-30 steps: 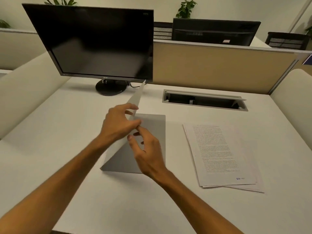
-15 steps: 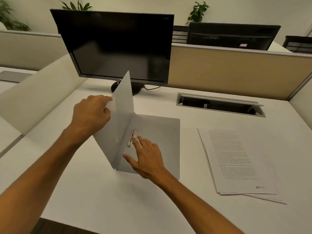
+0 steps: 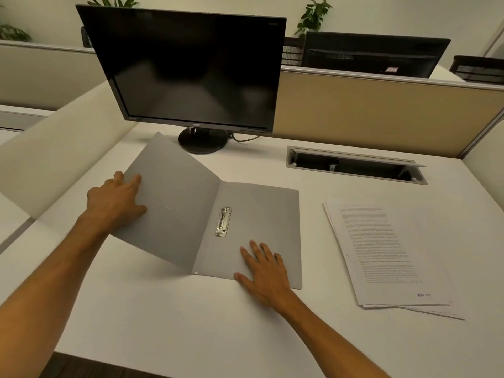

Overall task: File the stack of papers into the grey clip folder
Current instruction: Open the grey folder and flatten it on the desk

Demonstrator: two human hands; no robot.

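Observation:
The grey clip folder (image 3: 261,214) lies open on the white desk, its front cover (image 3: 174,203) swung out to the left and still raised off the desk. A metal clip (image 3: 224,221) sits beside the spine on the inner right panel. My left hand (image 3: 117,203) grips the cover's outer edge, thumb on the inside face. My right hand (image 3: 263,271) rests flat, fingers spread, on the lower right panel and holds nothing. The stack of printed papers (image 3: 381,255) lies on the desk to the right of the folder, slightly fanned at the bottom.
A black monitor (image 3: 191,69) on a round stand (image 3: 202,141) stands just behind the folder. An open cable tray (image 3: 354,166) is set into the desk at the back right. A beige partition (image 3: 381,113) closes the far side. The desk's near edge (image 3: 109,358) runs along the bottom left.
My left hand has swung the front cover from nearly upright down and out to the left. My right hand has slid from beside the clip to the panel's lower part.

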